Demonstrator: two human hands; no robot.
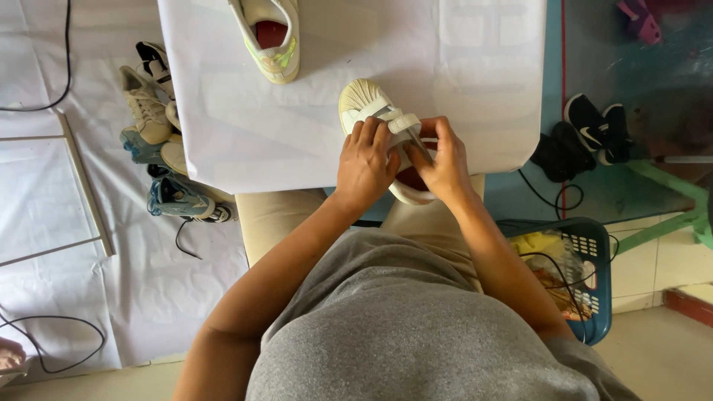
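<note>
cream strap shoe [371, 111] lies at the near edge of the white-covered bench [223, 111], its ribbed toe pointing away from the person and its heel hanging toward the lap. left hand [365, 162] lies over the middle of the shoe, fingers curled down onto the straps and closed on them. right hand [445, 160] is just beside it, touching it, fingers bent and pinched on the end of a strap [405, 122] at the shoe's right side. both hands cover most of the opening, where a bit of red lining shows under them.

farther up the bench a second pale shoe [273, 37] with a red inside and greenish side rests well apart from the first. to the left, on the white sheet over the floor, a heap of worn sneakers [156, 126] lies beside the bench, with black cables [52, 349] trailing near it. to the right, dark shoes [587, 130] sit on the teal floor, and a blue plastic basket [594, 260] with yellow things in it stands beside the person's right arm.
</note>
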